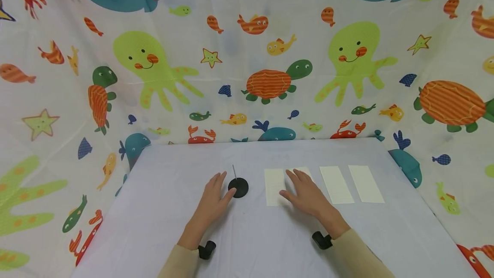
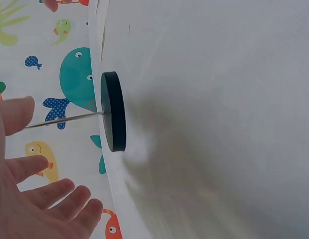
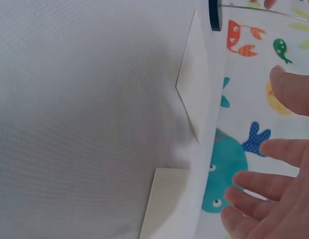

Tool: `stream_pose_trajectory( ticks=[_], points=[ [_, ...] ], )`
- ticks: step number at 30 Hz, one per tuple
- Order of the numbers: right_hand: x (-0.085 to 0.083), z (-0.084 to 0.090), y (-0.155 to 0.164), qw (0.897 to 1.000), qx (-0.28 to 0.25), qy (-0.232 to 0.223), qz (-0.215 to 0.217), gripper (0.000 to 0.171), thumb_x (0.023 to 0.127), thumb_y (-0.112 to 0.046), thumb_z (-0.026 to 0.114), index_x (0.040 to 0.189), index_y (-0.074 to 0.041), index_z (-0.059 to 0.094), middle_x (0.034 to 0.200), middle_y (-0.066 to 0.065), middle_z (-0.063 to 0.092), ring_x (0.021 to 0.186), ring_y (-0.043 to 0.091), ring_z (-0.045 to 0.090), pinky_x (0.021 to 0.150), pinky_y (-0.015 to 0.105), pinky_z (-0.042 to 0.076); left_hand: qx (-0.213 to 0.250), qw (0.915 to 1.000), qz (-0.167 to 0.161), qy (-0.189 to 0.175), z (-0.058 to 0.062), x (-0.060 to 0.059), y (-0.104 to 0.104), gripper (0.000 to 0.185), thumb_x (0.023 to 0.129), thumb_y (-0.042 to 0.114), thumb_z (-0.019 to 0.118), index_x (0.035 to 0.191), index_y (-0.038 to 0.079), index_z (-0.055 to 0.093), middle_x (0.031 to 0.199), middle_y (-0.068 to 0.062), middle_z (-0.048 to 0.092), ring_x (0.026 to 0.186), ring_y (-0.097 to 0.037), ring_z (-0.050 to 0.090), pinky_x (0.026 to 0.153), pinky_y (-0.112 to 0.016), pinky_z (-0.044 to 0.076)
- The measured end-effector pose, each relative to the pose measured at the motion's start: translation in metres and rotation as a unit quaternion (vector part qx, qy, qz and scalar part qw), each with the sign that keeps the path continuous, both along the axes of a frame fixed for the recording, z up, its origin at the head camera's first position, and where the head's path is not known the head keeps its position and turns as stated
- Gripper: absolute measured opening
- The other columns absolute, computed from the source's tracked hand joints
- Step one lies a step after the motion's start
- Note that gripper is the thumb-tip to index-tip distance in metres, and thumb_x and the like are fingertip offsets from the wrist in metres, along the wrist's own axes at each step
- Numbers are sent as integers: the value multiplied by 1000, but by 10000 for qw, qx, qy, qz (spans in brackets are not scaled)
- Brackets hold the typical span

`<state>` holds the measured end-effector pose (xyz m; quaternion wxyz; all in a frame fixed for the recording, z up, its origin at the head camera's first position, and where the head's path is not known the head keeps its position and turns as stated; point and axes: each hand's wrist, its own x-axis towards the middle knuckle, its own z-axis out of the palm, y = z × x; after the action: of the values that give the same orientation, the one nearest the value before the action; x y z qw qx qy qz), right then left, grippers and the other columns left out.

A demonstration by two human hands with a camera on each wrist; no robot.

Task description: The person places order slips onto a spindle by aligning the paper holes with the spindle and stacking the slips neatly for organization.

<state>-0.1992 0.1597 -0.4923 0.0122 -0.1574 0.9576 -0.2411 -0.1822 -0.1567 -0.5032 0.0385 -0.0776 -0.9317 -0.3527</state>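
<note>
Second paper slip point(image 1: 305, 170) mostly under right hand point(image 1: 306, 194)

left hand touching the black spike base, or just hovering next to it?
Cannot tell. In the head view the left hand sits against the edge of the black spike base, but the left wrist view shows straight fingers off it.

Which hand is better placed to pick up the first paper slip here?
Right, probably. The right hand hovers open over the leftmost paper slips, fingers spread above them. The left hand lies beside the black spike stand, farther from any slip.
</note>
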Motion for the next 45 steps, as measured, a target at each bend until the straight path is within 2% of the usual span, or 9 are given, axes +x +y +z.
stream_pose_trajectory(
  ticks=[8, 14, 18, 25, 32, 36, 45],
  points=[
    [-6, -2, -3, 9990, -394, -186, 15, 70, 100, -41, 63, 153, -2, 41, 152, 25, 42, 142, 42, 37, 113, 57, 32, 344, 9991, 136, -226, 0, -13, 10, 66, 99, 38, 66, 153, 8, 43, 154, -20, 40, 143, -39, 37, 113, -58, 33],
    [-13, -2, -6, 9980, -516, -364, 20, 66, 99, -38, 65, 150, -1, 44, 150, 24, 45, 141, 41, 38, 113, 57, 32, 477, 9978, 223, -405, -4, -23, 14, 62, 95, 33, 71, 148, 7, 50, 148, -19, 47, 135, -37, 47, 109, -57, 39],
    [-20, -5, -9, 9972, -436, -614, -1, 66, 98, -39, 66, 151, -4, 45, 152, 23, 43, 143, 39, 36, 114, 56, 31, 516, 9971, 224, -513, -8, -28, 15, 61, 93, 28, 75, 144, 5, 53, 145, -21, 50, 131, -38, 50, 106, -56, 42],
    [-26, -9, -14, 9957, -301, -873, -40, 67, 95, -36, 71, 149, -3, 48, 152, 24, 43, 142, 40, 38, 113, 56, 34, 376, 9966, 207, -701, -14, -34, 14, 59, 90, 25, 78, 140, 1, 57, 140, -23, 53, 132, -41, 47, 108, -57, 39],
    [-28, -12, -13, 9968, -108, -792, 27, 65, 94, -31, 72, 146, 1, 50, 148, 25, 45, 139, 42, 39, 110, 57, 36, 390, 9975, 79, -588, -20, -38, 13, 55, 88, 20, 79, 136, 0, 61, 133, -22, 58, 127, -39, 52, 106, -55, 42],
    [-31, -14, -14, 9970, -33, -769, 84, 64, 93, -30, 73, 144, 1, 51, 147, 25, 45, 138, 41, 39, 110, 56, 36, 415, 9978, 67, -519, -20, -39, 10, 53, 87, 18, 80, 134, -1, 63, 130, -20, 59, 123, -37, 55, 104, -53, 44],
    [-30, -17, -16, 9965, 516, -613, 258, 65, 91, -30, 76, 141, 4, 54, 149, 27, 42, 139, 47, 35, 109, 57, 37, 516, 9975, 13, -481, -18, -36, 9, 51, 87, 18, 80, 131, -3, 64, 129, -20, 60, 118, -37, 57, 102, -52, 45]
  ],
)
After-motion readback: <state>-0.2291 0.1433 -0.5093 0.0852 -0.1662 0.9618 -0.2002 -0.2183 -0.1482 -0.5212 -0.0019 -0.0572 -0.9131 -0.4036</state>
